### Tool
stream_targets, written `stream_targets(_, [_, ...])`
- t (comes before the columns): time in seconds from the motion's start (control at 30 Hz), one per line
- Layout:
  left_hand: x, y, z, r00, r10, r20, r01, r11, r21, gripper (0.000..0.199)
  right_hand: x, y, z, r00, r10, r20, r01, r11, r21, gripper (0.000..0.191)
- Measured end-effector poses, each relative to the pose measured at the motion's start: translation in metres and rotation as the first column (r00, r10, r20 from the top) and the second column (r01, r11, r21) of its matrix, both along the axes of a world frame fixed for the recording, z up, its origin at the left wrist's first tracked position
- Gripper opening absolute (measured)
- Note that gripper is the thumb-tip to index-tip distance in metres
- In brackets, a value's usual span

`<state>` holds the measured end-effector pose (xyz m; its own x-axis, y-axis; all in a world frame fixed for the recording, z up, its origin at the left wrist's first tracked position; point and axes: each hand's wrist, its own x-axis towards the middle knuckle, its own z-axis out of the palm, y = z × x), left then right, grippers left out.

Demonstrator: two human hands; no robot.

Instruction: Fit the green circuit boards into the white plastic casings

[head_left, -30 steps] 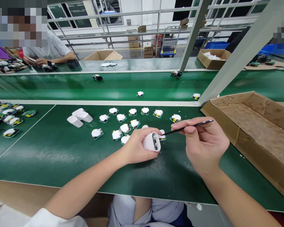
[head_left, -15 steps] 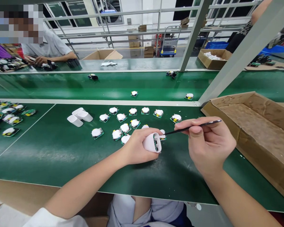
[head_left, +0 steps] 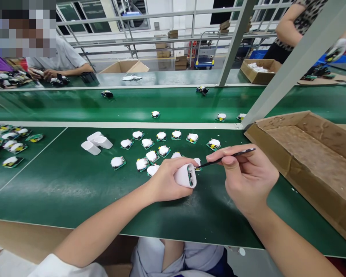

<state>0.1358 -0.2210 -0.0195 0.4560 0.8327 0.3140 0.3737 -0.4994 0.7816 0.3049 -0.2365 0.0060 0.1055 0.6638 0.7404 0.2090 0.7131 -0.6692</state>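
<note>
L hand [head_left: 173, 179] curled round white plastic oval housing [head_left: 185, 176] w/ green circuit board [head_left: 190, 176] inside, open end facing R, held just above dark green worktop [head_left: 75, 196]; R hand [head_left: 248, 177] pinches thin black stick tool [head_left: 236, 154] btwn thumb & fingers, tip at housing's open rim. L forearm angles up from lower L, R forearm from lower R, palm turned inward; white-topped green circuit boards [head_left: 151, 156] lie just beyond L hand.

From here I count three white shells [head_left: 90, 147] on the surface [head_left: 75, 207], one held shell [head_left: 182, 176], one black tool [head_left: 213, 162], fourteen white-topped boards [head_left: 118, 162] spread mid-surface.
</note>
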Motion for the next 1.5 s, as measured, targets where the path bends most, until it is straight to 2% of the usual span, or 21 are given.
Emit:
stream_targets(0.2, [0.0,0.0,-0.001,1.0,0.026,-0.001,-0.026,0.999,-0.022,0.038,-0.001,-0.002,0.002,1.0,-0.003,0.006,0.004,0.996,-0.087,0.01])
stream_targets(0.33, [0.0,0.0,0.0,0.999,0.037,0.0,-0.037,0.999,-0.039,0.038,-0.001,-0.002,0.002,0.999,-0.001,-0.035,-0.001,0.997,-0.072,0.009])
stream_targets(0.53, [0.0,0.001,-0.001,0.997,-0.018,0.08,0.022,0.998,-0.061,0.038,-0.001,0.001,0.0,0.976,0.031,-0.216,-0.055,0.993,-0.106,0.007])
stream_targets(0.67, [-0.002,0.001,-0.006,0.974,-0.072,0.217,0.106,0.983,-0.149,0.044,0.001,0.006,-0.003,0.918,0.08,-0.388,-0.163,0.969,-0.185,0.014])
stream_targets(0.77, [-0.003,0.001,-0.008,0.95,-0.099,0.297,0.166,0.963,-0.211,0.044,0.003,0.009,-0.002,0.882,0.108,-0.459,-0.227,0.951,-0.212,0.018])
stream_targets(0.87, [-0.003,0.0,-0.008,0.939,-0.102,0.328,0.183,0.956,-0.228,0.043,0.003,0.01,-0.002,0.874,0.115,-0.473,-0.241,0.947,-0.215,0.018])
stream_targets(1.27, [-0.003,0.003,-0.009,0.915,-0.162,0.369,0.229,0.963,-0.145,0.045,0.002,0.007,0.003,0.846,0.117,-0.52,-0.258,0.943,-0.208,0.016])
stream_targets(1.5, [-0.003,0.002,-0.009,0.912,-0.16,0.377,0.244,0.952,-0.185,0.047,0.001,0.008,0.0,0.833,0.136,-0.537,-0.291,0.932,-0.215,0.015])
